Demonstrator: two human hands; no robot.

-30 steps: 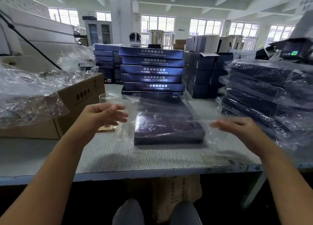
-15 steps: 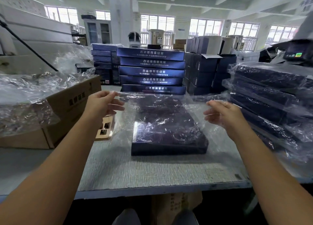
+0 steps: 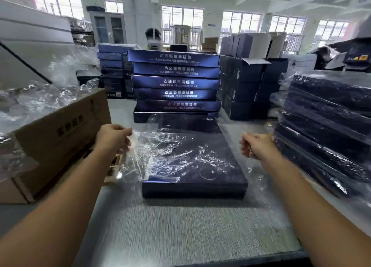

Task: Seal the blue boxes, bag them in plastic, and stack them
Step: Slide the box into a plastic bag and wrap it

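Looking down at the grey table (image 3: 180, 230), I see one flat blue box (image 3: 216, 178) lying lengthwise in the middle, its short end towards me. A clear plastic bag (image 3: 160, 146) lies wrinkled over its top and spills off the left side. I cannot tell how far the box sits inside it.

The left hand (image 3: 112, 138) is just left of the box's far half, fingers curled and pinching the bag's left edge. The right hand (image 3: 258, 146) is across from it, just right of the box, fingers curled in tight on the plastic's right edge, though blur softens the contact.

Right behind the box stands a stack of blue boxes (image 3: 174, 82) with printed sides facing me. On the right, a stack of bagged boxes (image 3: 325, 126) leans at the table's edge, near the right forearm. On the left, an open cardboard carton (image 3: 60, 138) holds crumpled plastic, and a small pale cardboard piece (image 3: 113, 172) lies between the carton and the box, partly under the bag.
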